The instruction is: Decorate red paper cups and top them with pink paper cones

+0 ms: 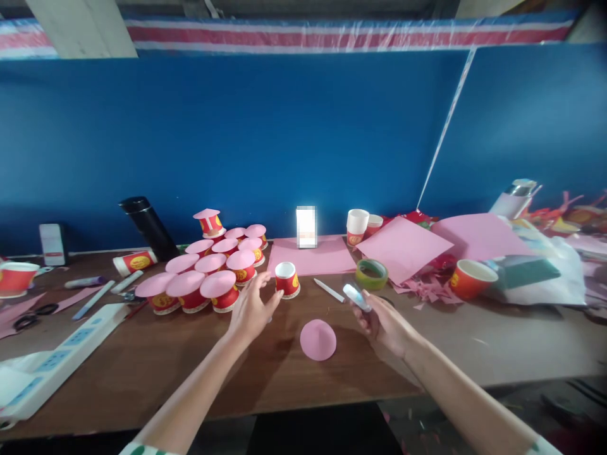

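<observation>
A red paper cup [287, 283] with a yellow emblem stands on the table, its white inside showing at the top. My left hand [253, 303] is at the cup's left side with thumb and fingers apart; the thumb tip is close to the cup, and I cannot tell whether it touches. In my right hand [382, 319] is a white, shiny tube like a glue stick [355, 296], its end pointing up and left. Between my hands a pink paper disc [318, 340] lies on the tabletop. A white pen [329, 290] is behind the disc.
Several red cups topped with pink discs [217, 284] crowd the left. A green tape roll [372, 274], pink sheets [403, 246] and a tipped red cup [473, 279] are at right. A power strip [66, 360] and black bottle [150, 227] are at left. A phone [306, 227] stands behind.
</observation>
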`<state>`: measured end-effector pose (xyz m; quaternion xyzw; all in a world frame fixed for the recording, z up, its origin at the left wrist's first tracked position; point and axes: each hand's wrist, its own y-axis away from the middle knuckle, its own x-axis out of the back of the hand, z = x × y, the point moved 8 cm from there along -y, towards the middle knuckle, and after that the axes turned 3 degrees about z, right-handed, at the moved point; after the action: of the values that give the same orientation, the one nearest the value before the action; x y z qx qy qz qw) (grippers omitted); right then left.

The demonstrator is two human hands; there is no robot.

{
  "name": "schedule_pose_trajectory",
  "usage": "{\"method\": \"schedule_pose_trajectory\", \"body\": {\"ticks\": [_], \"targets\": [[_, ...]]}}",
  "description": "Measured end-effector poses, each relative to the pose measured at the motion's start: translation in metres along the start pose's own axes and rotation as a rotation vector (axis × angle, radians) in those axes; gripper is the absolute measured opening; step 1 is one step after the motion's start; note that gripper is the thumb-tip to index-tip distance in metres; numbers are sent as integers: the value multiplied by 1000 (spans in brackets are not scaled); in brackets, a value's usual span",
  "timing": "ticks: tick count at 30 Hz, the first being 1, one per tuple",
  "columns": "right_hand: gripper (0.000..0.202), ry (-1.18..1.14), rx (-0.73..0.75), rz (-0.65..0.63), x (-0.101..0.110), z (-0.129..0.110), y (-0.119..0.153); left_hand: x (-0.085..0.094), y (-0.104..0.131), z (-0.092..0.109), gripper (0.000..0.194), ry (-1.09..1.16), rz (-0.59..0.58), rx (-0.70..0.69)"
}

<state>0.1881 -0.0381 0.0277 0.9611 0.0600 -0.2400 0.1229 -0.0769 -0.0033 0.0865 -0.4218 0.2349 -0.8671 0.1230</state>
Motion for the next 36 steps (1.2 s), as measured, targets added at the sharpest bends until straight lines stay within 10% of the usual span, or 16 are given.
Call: {"method": "schedule_pose_trajectory", "body": {"ticks": [9, 18, 36], "targets": [[24, 4, 58, 10, 3, -2, -4, -37, -21, -15, 81, 1, -176, 99], [26, 1, 61, -6, -1, 0, -16, -60, -26, -19, 73, 106, -134, 156], [38, 188, 293, 68, -25, -22, -75, -61, -6, 11, 90, 190, -302, -11]]}}
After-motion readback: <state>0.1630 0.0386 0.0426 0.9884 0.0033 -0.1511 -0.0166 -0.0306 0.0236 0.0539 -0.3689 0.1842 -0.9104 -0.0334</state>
